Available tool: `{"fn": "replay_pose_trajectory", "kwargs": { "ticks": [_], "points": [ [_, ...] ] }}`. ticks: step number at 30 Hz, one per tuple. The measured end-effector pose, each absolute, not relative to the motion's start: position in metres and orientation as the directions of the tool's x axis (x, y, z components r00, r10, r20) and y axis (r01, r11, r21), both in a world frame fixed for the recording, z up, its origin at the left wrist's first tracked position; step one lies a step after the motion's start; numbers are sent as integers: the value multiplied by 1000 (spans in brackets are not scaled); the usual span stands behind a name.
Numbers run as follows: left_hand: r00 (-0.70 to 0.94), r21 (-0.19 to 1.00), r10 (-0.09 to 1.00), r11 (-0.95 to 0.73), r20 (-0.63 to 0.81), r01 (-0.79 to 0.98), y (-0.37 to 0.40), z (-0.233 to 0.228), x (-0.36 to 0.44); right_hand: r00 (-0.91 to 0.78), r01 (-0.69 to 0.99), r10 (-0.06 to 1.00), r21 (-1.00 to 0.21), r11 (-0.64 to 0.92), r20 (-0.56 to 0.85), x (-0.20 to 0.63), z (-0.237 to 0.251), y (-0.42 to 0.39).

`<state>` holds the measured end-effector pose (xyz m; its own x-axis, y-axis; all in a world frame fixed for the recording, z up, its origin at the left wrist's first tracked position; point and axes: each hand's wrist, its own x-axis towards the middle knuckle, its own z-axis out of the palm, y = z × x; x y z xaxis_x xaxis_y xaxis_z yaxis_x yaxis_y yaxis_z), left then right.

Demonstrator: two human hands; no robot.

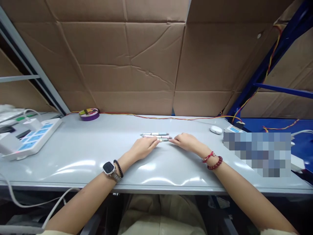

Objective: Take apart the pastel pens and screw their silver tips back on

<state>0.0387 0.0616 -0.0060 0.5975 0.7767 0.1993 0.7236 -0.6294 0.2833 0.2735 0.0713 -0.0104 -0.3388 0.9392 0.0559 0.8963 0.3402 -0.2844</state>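
Several slim pens lie side by side, left to right, on the grey-white tabletop in front of me. The far pen [154,134] has a blue-grey end and lies free of both hands. A white pen [164,137] with a dark tip lies just nearer. My left hand [144,147] is closed on the nearest pen [163,140] and covers its left part. At that pen's right end, my right hand [187,141] has its fingers curled and fingertips pinched together. How much of the pen the right fingertips grip is hard to see.
A roll of purple tape [89,115] sits at the back left. White power strips [36,138] with plugs stand at the left. A white earbud case [216,130] lies to the right, near a blurred patch. Red and yellow wires [146,117] run along the cardboard wall [127,65].
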Motion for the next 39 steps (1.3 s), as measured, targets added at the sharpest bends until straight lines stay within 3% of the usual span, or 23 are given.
{"fn": "replay_pose_trajectory", "kwargs": {
  "ticks": [6,13,18,27,39],
  "points": [
    [600,289,773,-634,207,717,61,-8,38,-337,879,932,-307,363,138,276,2,70],
    [619,285,754,-657,220,698,61,-8,38,-540,672,807,-456,584,237,257,7,59],
    [632,280,739,-673,231,684,61,-7,38,-563,636,783,-466,615,266,257,2,60],
    [642,231,713,-700,283,676,69,-14,34,-474,775,828,-304,554,299,269,-6,69],
    [609,219,675,-725,417,653,66,-9,36,-493,818,760,-70,570,423,252,-15,68]
  ]
}}
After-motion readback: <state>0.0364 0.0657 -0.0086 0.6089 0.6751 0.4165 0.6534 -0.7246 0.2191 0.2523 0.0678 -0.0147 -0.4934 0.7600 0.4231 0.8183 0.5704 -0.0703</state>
